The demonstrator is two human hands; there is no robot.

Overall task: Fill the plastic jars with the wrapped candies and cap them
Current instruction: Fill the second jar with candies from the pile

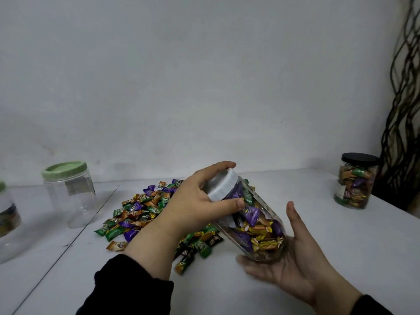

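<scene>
A clear plastic jar [256,226] full of wrapped candies is held tilted above the table, its white lid [221,184] pointing up and to the left. My left hand [195,201] grips the white lid from the left. My right hand [293,258] cups the jar's base from below, palm up. A heap of loose wrapped candies [141,212] in green, purple and orange lies on the white table [272,292] behind and under my left forearm.
An empty clear jar with a green lid [68,192] stands at the left, with part of another jar [6,223] at the left edge. A filled jar with a black lid [355,180] stands at the far right, beside dark twisted branches [402,110].
</scene>
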